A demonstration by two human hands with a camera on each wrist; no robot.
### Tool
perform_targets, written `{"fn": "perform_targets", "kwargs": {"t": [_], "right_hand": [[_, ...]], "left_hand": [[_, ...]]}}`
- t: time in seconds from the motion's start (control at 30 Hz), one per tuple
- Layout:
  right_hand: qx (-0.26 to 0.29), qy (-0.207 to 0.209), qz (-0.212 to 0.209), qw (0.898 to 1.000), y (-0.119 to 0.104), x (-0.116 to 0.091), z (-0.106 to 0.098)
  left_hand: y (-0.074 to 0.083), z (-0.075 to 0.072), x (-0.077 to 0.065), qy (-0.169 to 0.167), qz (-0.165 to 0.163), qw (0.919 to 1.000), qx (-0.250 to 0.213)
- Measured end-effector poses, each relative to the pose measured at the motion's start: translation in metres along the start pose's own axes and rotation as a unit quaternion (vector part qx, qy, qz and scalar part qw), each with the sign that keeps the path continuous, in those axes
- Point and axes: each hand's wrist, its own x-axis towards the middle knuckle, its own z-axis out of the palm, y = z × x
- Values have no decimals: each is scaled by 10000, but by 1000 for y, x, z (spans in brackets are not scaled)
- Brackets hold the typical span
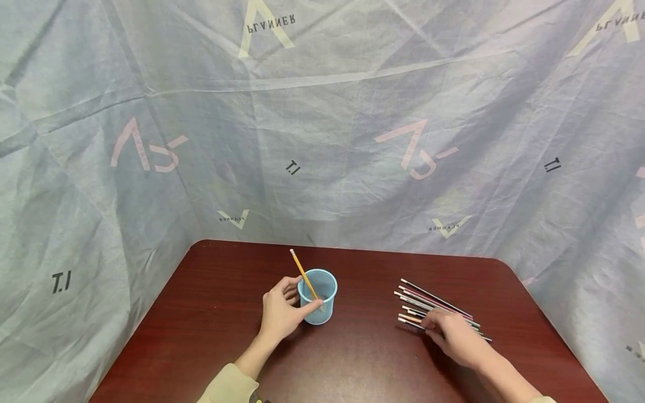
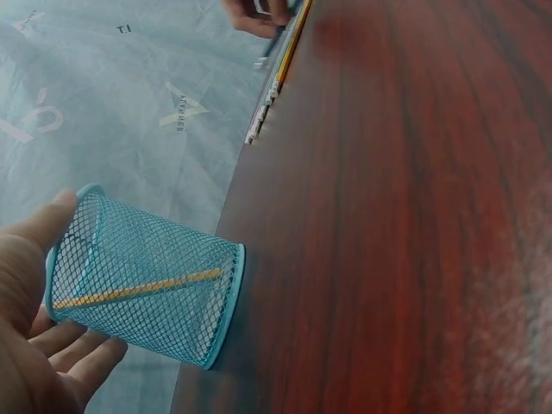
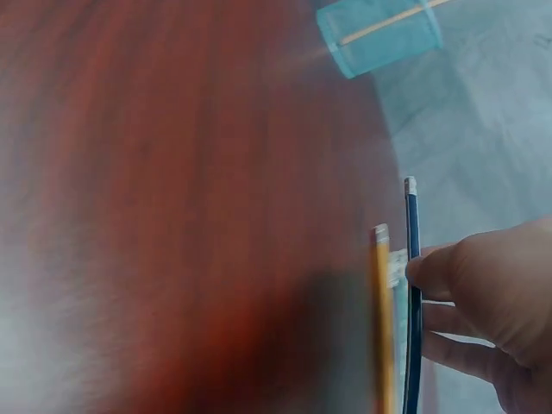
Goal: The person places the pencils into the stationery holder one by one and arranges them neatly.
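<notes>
While grey printed cloth [image 1: 322, 168] hung along the far L, back & far R, a dark red-brown table [image 1: 373, 364] stood in front of it. At L, a pale sleeve [image 1: 229, 386] led up to the L hand [image 1: 282, 314], part-curled w/ thumb at the near rim & fingers round the L side of a light blue mesh cup [image 1: 316, 317], so it had hold of that. Cup stood upright on the table, approx mid-width. Inside it leaned a yellow pencil [image 1: 302, 272], eraser end up & sticking out over the rim toward upper L, other end down nr the base. Further R, well apart from the cup, lay a bunch of pencils [image 1: 436, 299], mostly dark w/ a bit of red & green, roughly parallel, pale-tipped ends pointing L. At the bunch's near side was the R hand [image 1: 456, 336], thumb & fingers drawn close, pinching a dark blue pencil [image 3: 414, 345] nr its eraser end. Per R wrist view, that one ran alongside a yellow-orange pencil [image 3: 385, 319], the pale end of another showing btwn. Exact no. of pencils under the R hand couldn't be told.
</notes>
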Motion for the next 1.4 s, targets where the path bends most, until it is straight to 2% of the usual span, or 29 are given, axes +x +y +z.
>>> {"fn": "perform_targets", "kwargs": {"t": [0.27,0.63,0.87,1.03,1.4], "right_hand": [[-4,460,-84,9989,-3,33,-19],[301,479,69,9984,-17,73,-45],[605,530,446,9958,-27,95,-56],[802,654,677,9923,-33,105,-59],[1230,1001,777,9843,-50,124,-56]], "left_hand": [[2,-1,1,-42,-45,10000,70],[4,0,-1,-87,-31,9999,92],[5,0,0,-67,-62,9999,136],[6,1,0,-91,-98,9999,97],[5,-1,-1,-65,-45,9999,144]]}}
